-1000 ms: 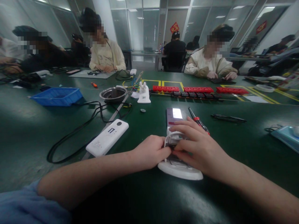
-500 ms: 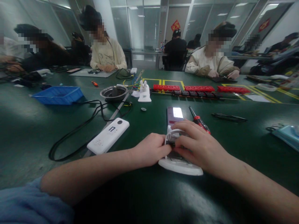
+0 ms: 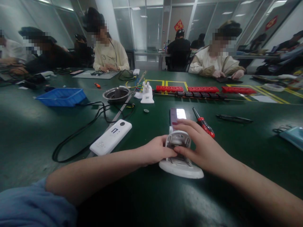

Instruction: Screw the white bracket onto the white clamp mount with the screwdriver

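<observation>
A white plastic housing [image 3: 181, 168] with a broad rounded base and an arched upper shell stands on the green table in front of me. Its hollow side faces me, and a round greyish part shows inside the arch. My left hand [image 3: 157, 151] grips the housing's left side, with the thumb reaching into the hollow. On the right, my right hand [image 3: 203, 143] has its fingers over the back of the arch and its thumb inside against the inner parts. Just behind the housing lies a phone [image 3: 174, 117] with a lit screen, partly covered by my right fingers.
A red-and-black screwdriver [image 3: 205, 126] and black tweezers [image 3: 234, 119] lie to the right. Leftward are a white device marked 17 [image 3: 111, 137], a black cable [image 3: 67, 137], a metal bowl [image 3: 106, 96] and a blue bin [image 3: 60, 99]. Red trays [image 3: 203, 89] line the back; co-workers sit beyond.
My right fingers have moved out of the hollow to the back of the arch, leaving the thumb inside. The round inner part now shows where fingers and a dark piece were.
</observation>
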The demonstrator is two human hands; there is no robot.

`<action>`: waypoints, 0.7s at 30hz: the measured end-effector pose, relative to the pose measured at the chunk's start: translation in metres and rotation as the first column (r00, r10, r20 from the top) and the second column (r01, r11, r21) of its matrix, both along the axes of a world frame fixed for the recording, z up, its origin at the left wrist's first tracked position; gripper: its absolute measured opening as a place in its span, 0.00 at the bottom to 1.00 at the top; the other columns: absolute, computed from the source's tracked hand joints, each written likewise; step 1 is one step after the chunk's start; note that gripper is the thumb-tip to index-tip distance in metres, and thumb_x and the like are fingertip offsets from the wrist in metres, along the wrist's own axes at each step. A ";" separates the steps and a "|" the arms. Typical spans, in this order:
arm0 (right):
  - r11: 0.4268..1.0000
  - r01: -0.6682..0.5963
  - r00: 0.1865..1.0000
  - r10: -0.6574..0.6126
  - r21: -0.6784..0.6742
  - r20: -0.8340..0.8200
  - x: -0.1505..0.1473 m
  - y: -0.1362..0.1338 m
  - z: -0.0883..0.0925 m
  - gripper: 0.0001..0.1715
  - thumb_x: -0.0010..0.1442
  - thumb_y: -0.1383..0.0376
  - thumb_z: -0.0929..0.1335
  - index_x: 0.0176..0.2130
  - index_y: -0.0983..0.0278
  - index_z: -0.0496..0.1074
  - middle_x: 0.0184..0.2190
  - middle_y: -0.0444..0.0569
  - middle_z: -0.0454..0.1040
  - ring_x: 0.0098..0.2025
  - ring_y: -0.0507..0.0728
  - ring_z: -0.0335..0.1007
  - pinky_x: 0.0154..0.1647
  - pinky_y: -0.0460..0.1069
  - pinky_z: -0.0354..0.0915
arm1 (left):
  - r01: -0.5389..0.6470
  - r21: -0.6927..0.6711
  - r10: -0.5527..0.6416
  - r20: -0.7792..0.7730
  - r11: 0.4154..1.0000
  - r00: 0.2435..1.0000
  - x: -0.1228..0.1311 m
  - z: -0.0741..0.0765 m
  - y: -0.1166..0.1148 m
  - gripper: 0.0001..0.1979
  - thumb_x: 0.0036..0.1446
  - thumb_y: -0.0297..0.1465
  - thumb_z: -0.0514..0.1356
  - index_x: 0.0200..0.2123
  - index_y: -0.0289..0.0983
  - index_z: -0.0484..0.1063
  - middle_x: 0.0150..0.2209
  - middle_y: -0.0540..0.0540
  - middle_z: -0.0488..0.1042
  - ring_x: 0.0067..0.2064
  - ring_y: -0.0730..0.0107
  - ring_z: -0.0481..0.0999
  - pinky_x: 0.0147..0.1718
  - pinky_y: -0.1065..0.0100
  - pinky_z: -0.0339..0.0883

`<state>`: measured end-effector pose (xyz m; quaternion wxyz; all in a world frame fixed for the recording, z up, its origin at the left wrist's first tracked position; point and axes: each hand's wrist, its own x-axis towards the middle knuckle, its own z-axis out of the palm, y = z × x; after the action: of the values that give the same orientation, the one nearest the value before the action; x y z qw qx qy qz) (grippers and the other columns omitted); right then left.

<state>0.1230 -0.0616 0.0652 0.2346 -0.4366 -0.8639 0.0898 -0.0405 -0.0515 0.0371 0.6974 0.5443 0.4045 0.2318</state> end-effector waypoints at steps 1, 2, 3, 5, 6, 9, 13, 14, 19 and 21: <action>1.000 -0.009 1.000 0.008 -0.021 -0.021 -0.001 0.000 -0.001 0.23 0.53 0.64 0.65 0.49 0.63 0.61 0.53 0.54 0.56 0.55 0.60 0.55 0.52 0.58 0.58 | -0.019 -0.005 0.019 0.009 1.000 1.000 0.000 0.000 0.000 0.14 0.42 0.22 0.58 0.37 0.32 0.68 0.31 0.48 0.71 0.33 0.71 0.71 0.36 0.67 0.63; 0.999 -0.017 0.999 0.015 -0.046 -0.042 -0.001 0.001 -0.002 0.22 0.53 0.63 0.65 0.48 0.63 0.62 0.53 0.54 0.57 0.55 0.60 0.55 0.52 0.58 0.58 | -0.041 -0.008 0.041 0.015 0.999 0.999 0.001 0.000 -0.001 0.14 0.43 0.22 0.58 0.38 0.32 0.68 0.32 0.48 0.72 0.34 0.71 0.71 0.37 0.67 0.63; 0.997 -0.027 0.998 0.022 -0.072 -0.061 -0.002 0.001 -0.003 0.21 0.53 0.63 0.65 0.47 0.63 0.63 0.53 0.54 0.57 0.55 0.60 0.55 0.52 0.59 0.58 | -0.060 -0.009 0.060 0.018 0.998 0.998 0.001 0.000 -0.001 0.14 0.44 0.22 0.58 0.38 0.32 0.68 0.32 0.48 0.72 0.34 0.71 0.72 0.37 0.67 0.64; 0.992 -0.066 0.994 0.056 -0.105 -0.097 0.000 0.003 -0.004 0.20 0.54 0.62 0.65 0.47 0.63 0.63 0.53 0.54 0.58 0.55 0.60 0.55 0.52 0.58 0.58 | -0.075 0.000 0.075 0.021 0.997 0.997 0.002 0.000 -0.001 0.15 0.45 0.22 0.59 0.39 0.32 0.68 0.34 0.47 0.73 0.35 0.70 0.72 0.39 0.67 0.64; 0.991 -0.093 0.989 0.081 -0.096 -0.127 0.003 0.006 -0.004 0.20 0.54 0.60 0.64 0.47 0.63 0.63 0.52 0.53 0.59 0.54 0.60 0.55 0.51 0.58 0.58 | -0.074 0.005 0.074 0.019 0.997 0.997 0.002 -0.001 0.000 0.15 0.45 0.22 0.59 0.39 0.32 0.68 0.34 0.47 0.73 0.36 0.70 0.72 0.40 0.66 0.64; 0.995 0.076 0.967 -0.088 -0.060 -0.240 0.024 0.025 -0.001 0.19 0.58 0.56 0.59 0.45 0.63 0.65 0.47 0.53 0.65 0.50 0.59 0.60 0.48 0.56 0.60 | -0.064 -0.001 0.064 -0.008 0.998 0.998 0.002 -0.003 0.001 0.14 0.46 0.22 0.59 0.39 0.32 0.68 0.36 0.46 0.74 0.38 0.68 0.73 0.42 0.64 0.64; 0.769 0.614 0.752 -0.638 -0.177 -0.167 0.070 0.066 -0.008 0.23 0.58 0.55 0.56 0.43 0.68 0.65 0.39 0.56 0.69 0.41 0.60 0.66 0.40 0.55 0.61 | -0.049 -0.022 0.048 -0.045 0.999 0.998 0.001 -0.001 0.002 0.15 0.46 0.24 0.60 0.40 0.34 0.69 0.39 0.46 0.74 0.42 0.67 0.72 0.45 0.63 0.62; 0.720 0.666 0.712 -0.692 -0.195 -0.119 0.080 0.075 -0.014 0.23 0.56 0.55 0.59 0.41 0.70 0.66 0.36 0.58 0.70 0.39 0.62 0.67 0.39 0.57 0.61 | -0.048 -0.020 0.047 -0.046 0.999 0.998 0.001 0.001 0.002 0.15 0.46 0.24 0.60 0.40 0.34 0.69 0.39 0.46 0.74 0.42 0.67 0.72 0.46 0.63 0.62; 0.659 0.690 0.688 -0.726 -0.300 -0.011 0.093 0.094 -0.048 0.24 0.36 0.63 0.72 0.37 0.67 0.68 0.21 0.48 0.67 0.28 0.62 0.67 0.32 0.58 0.63 | -0.081 0.001 0.081 -0.089 0.997 0.993 0.002 0.008 -0.001 0.15 0.46 0.24 0.60 0.40 0.34 0.70 0.39 0.45 0.74 0.43 0.65 0.72 0.47 0.61 0.61; 0.678 0.658 0.699 -0.712 -0.329 -0.070 0.091 0.091 -0.048 0.21 0.41 0.65 0.69 0.38 0.65 0.67 0.21 0.46 0.67 0.25 0.58 0.67 0.29 0.55 0.64 | -0.093 0.004 0.093 -0.096 0.996 0.991 0.001 0.009 -0.002 0.15 0.46 0.24 0.60 0.40 0.34 0.70 0.39 0.45 0.74 0.43 0.64 0.72 0.47 0.61 0.61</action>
<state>0.2141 0.0290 0.0168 0.2695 -0.7468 -0.5873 0.1572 -0.0395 -0.0536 0.0460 0.6657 0.5352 0.4627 0.2373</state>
